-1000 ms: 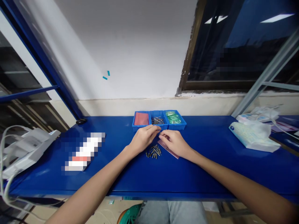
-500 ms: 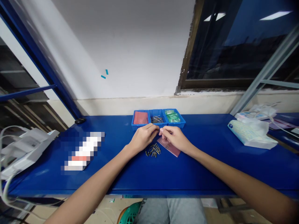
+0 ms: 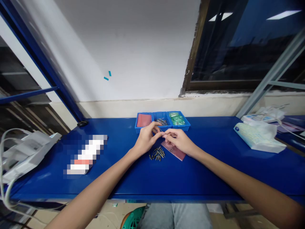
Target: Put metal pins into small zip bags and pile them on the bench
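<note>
My left hand is curled above the table, thumb reaching toward my right fingertips. My right hand is closed in a pinch and meets it in front of the bins. Something thin and dark shows at the meeting fingertips, too small to make out. Below them lies a loose group of metal pins with thicker brass-coloured ends. A flat reddish plastic bag lies partly beneath my right hand.
Three joined blue bins hold reddish bags, more metal pins and green packets. A tissue pack lies right; white power strips with cables are at the left. A blurred pale item lies left of my arm.
My left fingers have loosened and spread a little, with the thumb now stretched toward my right fingertips. My right hand stays nearly in place. The loose pins and the bag lie as before.
</note>
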`<state>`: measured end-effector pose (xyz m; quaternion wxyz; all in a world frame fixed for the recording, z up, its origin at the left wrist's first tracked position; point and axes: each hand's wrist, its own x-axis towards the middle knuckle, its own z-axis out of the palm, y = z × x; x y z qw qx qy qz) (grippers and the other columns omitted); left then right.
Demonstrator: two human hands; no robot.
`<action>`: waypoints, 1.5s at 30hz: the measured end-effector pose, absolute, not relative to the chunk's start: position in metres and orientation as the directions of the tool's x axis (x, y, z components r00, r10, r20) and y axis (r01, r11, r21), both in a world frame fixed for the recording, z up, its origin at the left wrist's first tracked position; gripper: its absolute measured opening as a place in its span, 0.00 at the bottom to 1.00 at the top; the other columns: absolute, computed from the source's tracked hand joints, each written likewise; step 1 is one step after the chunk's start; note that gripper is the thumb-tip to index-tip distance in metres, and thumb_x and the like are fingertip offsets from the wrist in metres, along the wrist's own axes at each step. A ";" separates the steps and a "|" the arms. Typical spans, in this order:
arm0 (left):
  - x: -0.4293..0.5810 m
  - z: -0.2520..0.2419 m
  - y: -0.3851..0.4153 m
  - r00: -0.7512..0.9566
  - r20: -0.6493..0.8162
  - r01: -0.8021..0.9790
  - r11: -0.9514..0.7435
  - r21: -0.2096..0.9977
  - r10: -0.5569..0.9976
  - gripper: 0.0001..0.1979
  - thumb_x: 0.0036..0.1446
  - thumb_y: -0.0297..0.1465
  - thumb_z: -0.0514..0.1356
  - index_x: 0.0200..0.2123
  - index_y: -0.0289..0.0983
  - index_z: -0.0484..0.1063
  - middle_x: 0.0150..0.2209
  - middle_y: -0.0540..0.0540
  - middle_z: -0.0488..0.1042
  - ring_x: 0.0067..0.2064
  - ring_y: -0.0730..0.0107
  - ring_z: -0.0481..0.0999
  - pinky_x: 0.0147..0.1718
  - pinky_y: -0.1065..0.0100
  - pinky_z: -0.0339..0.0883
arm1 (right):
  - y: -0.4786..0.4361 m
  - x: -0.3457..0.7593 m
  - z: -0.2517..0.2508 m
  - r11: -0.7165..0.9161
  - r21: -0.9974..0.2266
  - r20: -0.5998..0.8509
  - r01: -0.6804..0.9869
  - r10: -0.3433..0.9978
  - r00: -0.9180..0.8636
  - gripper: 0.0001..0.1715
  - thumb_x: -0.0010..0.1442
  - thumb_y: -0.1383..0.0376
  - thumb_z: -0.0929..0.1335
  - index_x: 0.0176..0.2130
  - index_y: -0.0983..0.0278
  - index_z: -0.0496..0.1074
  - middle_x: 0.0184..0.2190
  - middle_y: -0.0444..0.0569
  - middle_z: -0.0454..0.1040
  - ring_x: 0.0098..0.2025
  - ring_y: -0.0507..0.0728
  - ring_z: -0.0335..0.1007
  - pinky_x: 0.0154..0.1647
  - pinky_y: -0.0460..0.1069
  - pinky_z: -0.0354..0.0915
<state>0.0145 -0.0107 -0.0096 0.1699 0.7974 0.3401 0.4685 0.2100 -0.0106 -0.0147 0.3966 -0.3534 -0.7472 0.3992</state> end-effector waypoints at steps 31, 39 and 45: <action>0.011 0.000 -0.005 0.188 0.517 0.202 -0.548 0.811 0.835 0.15 0.65 0.39 0.58 0.45 0.35 0.77 0.32 0.46 0.78 0.31 0.70 0.75 0.30 0.69 0.70 | -0.003 0.219 -0.002 0.704 -0.241 0.637 0.668 0.634 -0.438 0.15 0.69 0.65 0.61 0.39 0.64 0.77 0.38 0.53 0.78 0.43 0.61 0.70 0.48 0.56 0.65; -0.003 0.006 0.001 0.209 0.533 0.361 -0.571 0.737 0.820 0.14 0.66 0.38 0.56 0.36 0.34 0.77 0.25 0.49 0.74 0.25 0.73 0.72 0.26 0.71 0.66 | 0.022 0.216 0.010 0.678 -0.133 0.642 0.723 0.615 -0.458 0.23 0.69 0.63 0.62 0.60 0.66 0.67 0.53 0.59 0.72 0.56 0.65 0.63 0.58 0.63 0.62; -0.022 0.013 0.004 0.566 0.369 0.535 -0.669 0.516 0.737 0.09 0.63 0.35 0.60 0.37 0.36 0.77 0.25 0.50 0.76 0.25 0.74 0.71 0.25 0.72 0.61 | -0.025 0.219 -0.001 0.778 -0.189 0.531 0.600 0.595 -0.604 0.14 0.69 0.65 0.61 0.44 0.63 0.76 0.43 0.54 0.74 0.49 0.62 0.67 0.55 0.60 0.65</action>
